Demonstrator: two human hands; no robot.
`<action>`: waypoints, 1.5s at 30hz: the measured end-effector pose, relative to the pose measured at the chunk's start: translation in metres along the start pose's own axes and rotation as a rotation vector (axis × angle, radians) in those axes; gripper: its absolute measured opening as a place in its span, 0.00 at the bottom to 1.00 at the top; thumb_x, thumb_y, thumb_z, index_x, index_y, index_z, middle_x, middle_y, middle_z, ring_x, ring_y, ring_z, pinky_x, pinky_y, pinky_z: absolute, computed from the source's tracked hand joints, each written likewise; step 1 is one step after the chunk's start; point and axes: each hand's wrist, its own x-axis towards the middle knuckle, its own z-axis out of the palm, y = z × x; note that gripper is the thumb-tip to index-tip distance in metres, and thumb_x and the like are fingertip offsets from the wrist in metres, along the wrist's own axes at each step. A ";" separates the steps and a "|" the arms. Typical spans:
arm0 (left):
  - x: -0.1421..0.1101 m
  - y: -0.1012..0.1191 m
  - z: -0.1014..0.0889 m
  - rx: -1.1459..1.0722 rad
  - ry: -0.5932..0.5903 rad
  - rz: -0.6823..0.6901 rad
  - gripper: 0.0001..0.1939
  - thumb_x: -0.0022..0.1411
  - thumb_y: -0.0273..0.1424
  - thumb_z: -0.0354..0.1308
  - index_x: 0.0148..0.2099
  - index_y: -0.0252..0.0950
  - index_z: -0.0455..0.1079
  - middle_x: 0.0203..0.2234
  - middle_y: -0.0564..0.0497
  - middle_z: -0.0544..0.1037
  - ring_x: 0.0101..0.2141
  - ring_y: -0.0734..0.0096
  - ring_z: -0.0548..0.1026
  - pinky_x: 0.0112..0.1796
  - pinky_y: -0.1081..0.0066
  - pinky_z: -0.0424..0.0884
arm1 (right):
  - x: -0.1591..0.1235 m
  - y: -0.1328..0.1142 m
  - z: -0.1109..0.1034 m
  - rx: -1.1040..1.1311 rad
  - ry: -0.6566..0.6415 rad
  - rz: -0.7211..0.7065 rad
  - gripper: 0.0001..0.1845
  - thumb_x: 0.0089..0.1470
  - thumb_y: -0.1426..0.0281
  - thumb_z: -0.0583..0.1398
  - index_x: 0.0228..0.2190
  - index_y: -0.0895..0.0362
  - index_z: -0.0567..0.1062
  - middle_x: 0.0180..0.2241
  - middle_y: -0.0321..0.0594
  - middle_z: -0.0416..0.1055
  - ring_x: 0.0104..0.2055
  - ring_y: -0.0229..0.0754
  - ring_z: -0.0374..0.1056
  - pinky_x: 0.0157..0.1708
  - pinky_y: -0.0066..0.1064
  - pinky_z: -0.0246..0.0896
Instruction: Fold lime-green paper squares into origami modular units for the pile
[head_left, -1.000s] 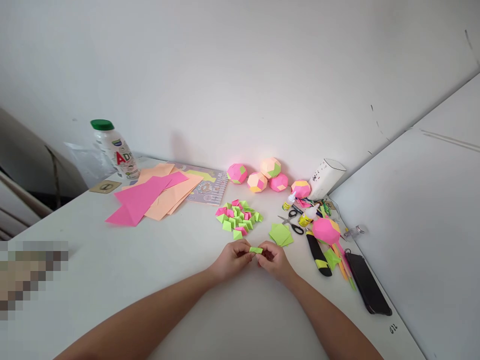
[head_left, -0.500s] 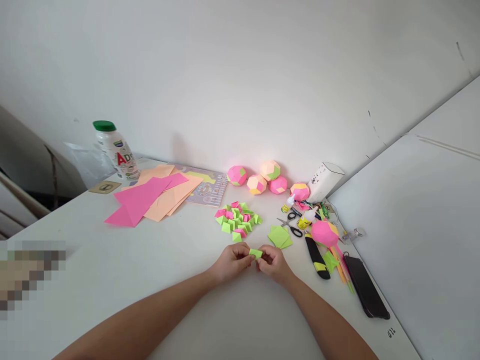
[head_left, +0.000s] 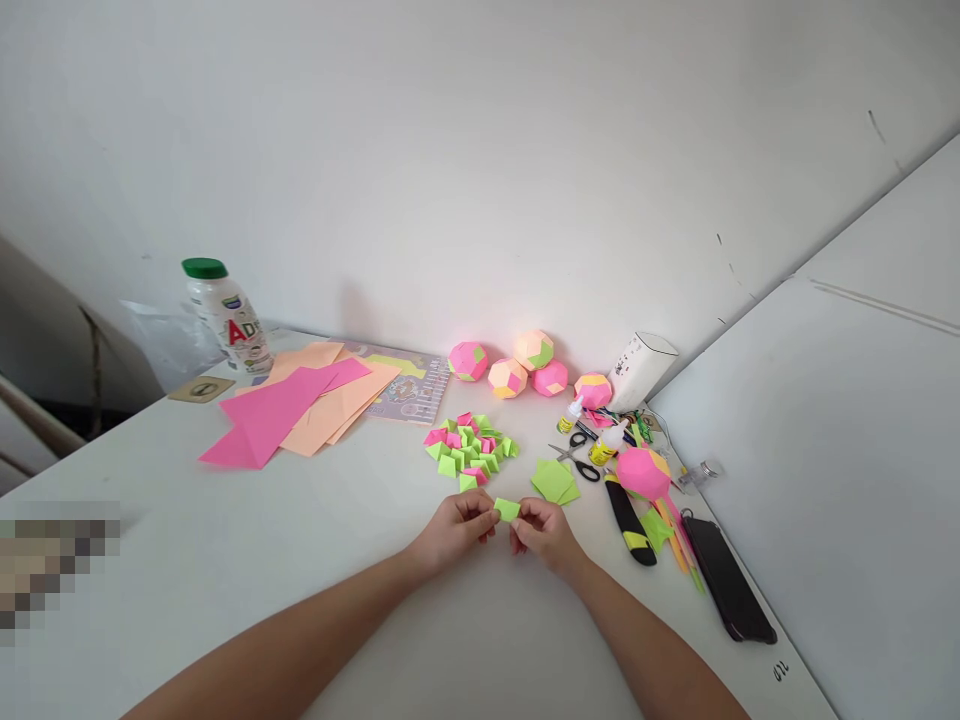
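Observation:
Between both hands, just above the white table, is a small folded piece of green paper [head_left: 507, 510]. My left hand [head_left: 455, 535] pinches its left side and my right hand [head_left: 549, 535] pinches its right side, fingers closed. Behind the hands lies a heap of small folded green and pink paper pieces [head_left: 469, 450]. A few flat green paper squares [head_left: 555, 481] lie just beyond my right hand. Black-handled scissors [head_left: 576, 455] rest behind those squares.
Pink sheets [head_left: 255, 425] and peach sheets lie at left by a white bottle [head_left: 232, 325]. Several paper balls [head_left: 467, 361] line the wall. At right are glue bottles [head_left: 606, 443], a black-and-yellow cutter [head_left: 630, 522], a phone [head_left: 727, 580] and a white holder [head_left: 643, 370].
The view has shifted slightly. The green paper has turned a little in my fingers and shows more of its face; both hands still hold it.

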 end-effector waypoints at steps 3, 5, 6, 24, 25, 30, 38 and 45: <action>0.000 -0.001 -0.001 -0.017 -0.001 -0.014 0.17 0.53 0.42 0.56 0.22 0.35 0.62 0.19 0.55 0.65 0.23 0.75 0.64 0.28 0.72 0.63 | 0.001 -0.001 -0.001 0.019 0.005 0.001 0.06 0.47 0.72 0.56 0.21 0.59 0.67 0.16 0.32 0.67 0.17 0.33 0.62 0.19 0.24 0.56; 0.002 -0.004 -0.003 -0.056 0.008 -0.026 0.16 0.53 0.41 0.56 0.23 0.35 0.62 0.19 0.55 0.66 0.22 0.75 0.64 0.28 0.73 0.63 | 0.001 -0.001 -0.001 0.045 0.025 0.000 0.04 0.47 0.72 0.56 0.23 0.59 0.68 0.15 0.31 0.66 0.17 0.33 0.62 0.19 0.24 0.56; 0.002 -0.006 -0.004 -0.081 0.014 -0.029 0.16 0.54 0.41 0.55 0.23 0.35 0.61 0.19 0.55 0.66 0.22 0.75 0.65 0.28 0.73 0.62 | 0.002 -0.001 -0.002 0.062 0.037 -0.003 0.04 0.48 0.72 0.56 0.24 0.59 0.67 0.15 0.31 0.65 0.17 0.33 0.62 0.19 0.24 0.56; 0.003 -0.014 0.000 -0.154 -0.018 -0.065 0.17 0.56 0.44 0.53 0.37 0.34 0.68 0.18 0.56 0.69 0.19 0.76 0.67 0.22 0.74 0.63 | 0.003 0.008 0.002 0.088 0.027 -0.155 0.07 0.46 0.71 0.62 0.25 0.57 0.67 0.25 0.33 0.67 0.20 0.34 0.67 0.19 0.25 0.62; 0.003 -0.013 0.000 -0.156 -0.013 -0.076 0.18 0.56 0.44 0.54 0.39 0.34 0.68 0.18 0.57 0.69 0.19 0.76 0.67 0.23 0.74 0.64 | 0.002 0.008 0.002 0.073 0.020 -0.163 0.06 0.46 0.71 0.62 0.25 0.57 0.67 0.25 0.33 0.67 0.20 0.34 0.67 0.19 0.25 0.62; 0.002 -0.012 0.000 -0.151 -0.025 -0.081 0.21 0.53 0.43 0.56 0.43 0.34 0.65 0.18 0.57 0.69 0.19 0.75 0.67 0.23 0.73 0.64 | 0.002 0.007 0.003 0.024 0.023 -0.198 0.03 0.46 0.73 0.61 0.25 0.57 0.70 0.27 0.35 0.67 0.21 0.34 0.68 0.20 0.26 0.64; 0.003 -0.015 -0.001 -0.162 -0.022 -0.084 0.19 0.52 0.39 0.58 0.44 0.34 0.63 0.17 0.59 0.69 0.18 0.76 0.67 0.23 0.73 0.64 | 0.002 0.007 0.004 -0.069 0.044 -0.320 0.03 0.48 0.75 0.60 0.28 0.56 0.75 0.30 0.38 0.70 0.21 0.35 0.69 0.20 0.26 0.66; 0.005 -0.021 -0.001 -0.123 -0.046 -0.045 0.16 0.55 0.43 0.55 0.28 0.35 0.62 0.18 0.56 0.70 0.17 0.77 0.66 0.21 0.75 0.62 | 0.001 0.008 0.002 -0.195 0.057 -0.444 0.08 0.52 0.72 0.58 0.35 0.55 0.77 0.31 0.41 0.72 0.21 0.35 0.70 0.20 0.27 0.69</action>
